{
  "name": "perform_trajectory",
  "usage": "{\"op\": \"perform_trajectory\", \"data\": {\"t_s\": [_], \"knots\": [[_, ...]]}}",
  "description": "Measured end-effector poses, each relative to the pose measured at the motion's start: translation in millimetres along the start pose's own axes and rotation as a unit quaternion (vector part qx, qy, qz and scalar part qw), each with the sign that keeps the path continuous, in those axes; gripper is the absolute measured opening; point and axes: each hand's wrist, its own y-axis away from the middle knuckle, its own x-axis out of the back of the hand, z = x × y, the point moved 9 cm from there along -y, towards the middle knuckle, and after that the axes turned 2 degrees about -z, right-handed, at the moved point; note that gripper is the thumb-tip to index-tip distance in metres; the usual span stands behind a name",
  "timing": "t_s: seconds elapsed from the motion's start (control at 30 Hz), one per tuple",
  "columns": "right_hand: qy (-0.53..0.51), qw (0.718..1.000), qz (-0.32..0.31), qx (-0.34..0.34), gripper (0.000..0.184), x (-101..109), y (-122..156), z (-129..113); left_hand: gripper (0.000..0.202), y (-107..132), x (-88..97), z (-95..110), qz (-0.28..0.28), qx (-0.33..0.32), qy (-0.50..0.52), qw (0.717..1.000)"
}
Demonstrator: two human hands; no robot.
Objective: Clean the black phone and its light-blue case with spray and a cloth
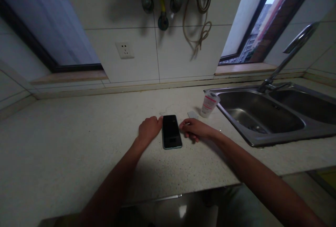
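Both grips loosely curled, left hand [150, 130] and right hand [195, 129] flanking a dark-screened, teal-edged smartphone [171, 131] lying flat.

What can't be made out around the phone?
Head view:
Left hand, right hand: too close to the phone to tell if touching.
Phone screen: dark, nothing readable.
Cup: label too small to read.
Pale slip: partly hidden by right hand.
Sink: cut off by right edge.

My smartphone [171, 131] lies flat on the speckled stone countertop [78, 143], screen up and dark, long edges running near to far.
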Motion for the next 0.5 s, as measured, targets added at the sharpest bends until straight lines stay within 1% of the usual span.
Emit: {"op": "perform_trajectory", "data": {"t_s": [0.13, 0.2, 0.33, 0.43, 0.5], "knots": [[0.004, 1.000, -0.005, -0.007, 0.018, -6, 5, -5, 0.055, 8, -2.0, 14, -0.012, -0.039, 0.059, 0.997], [-0.009, 1.000, -0.008, -0.008, 0.016, -7, 7, -7, 0.050, 9, -5.7, 17, -0.026, -0.047, 0.090, 0.994], [-0.061, 0.998, 0.008, -0.018, 0.013, -6, 5, -5, 0.036, 8, -11.7, 14, -0.040, -0.025, 0.125, 0.991], [-0.122, 0.992, 0.031, -0.013, 0.011, -4, 2, -2, 0.037, 5, -13.4, 9, -0.041, -0.007, 0.140, 0.989], [-0.160, 0.986, 0.033, -0.010, 0.013, -6, 0, -1, 0.041, 2, -14.4, 5, -0.044, 0.001, 0.161, 0.986]]}}
